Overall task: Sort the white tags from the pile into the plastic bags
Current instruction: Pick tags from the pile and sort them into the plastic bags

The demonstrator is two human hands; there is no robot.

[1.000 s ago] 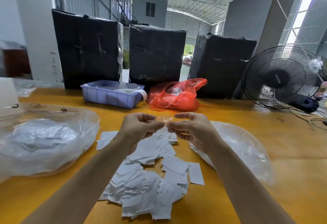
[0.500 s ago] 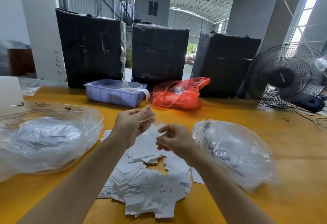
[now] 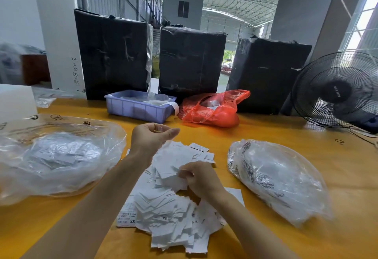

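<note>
Bags number two: one plastic bag [image 3: 59, 156] outside your left hand [image 3: 151, 138], raised with fingers loosely curled, seemingly empty; one pile of white tags [image 3: 169, 207] under your right hand [image 3: 199, 177], pinching a tag; second bag [image 3: 274, 179] beyond it.

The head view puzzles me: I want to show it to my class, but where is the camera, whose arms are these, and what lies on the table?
There is no machine here. The camera sits on a person's head and looks forward and down, so the two bare arms are that person's own. On the yellow table lies a pile of white tags between two clear plastic bags, the left bag and the right bag. The right hand is down on the pile and pinches a tag. The left hand is raised above the pile; its fingertips seem to pinch something small, too small to name. Behind stand a blue tray, a red bag, three black parcels and a fan.
</note>
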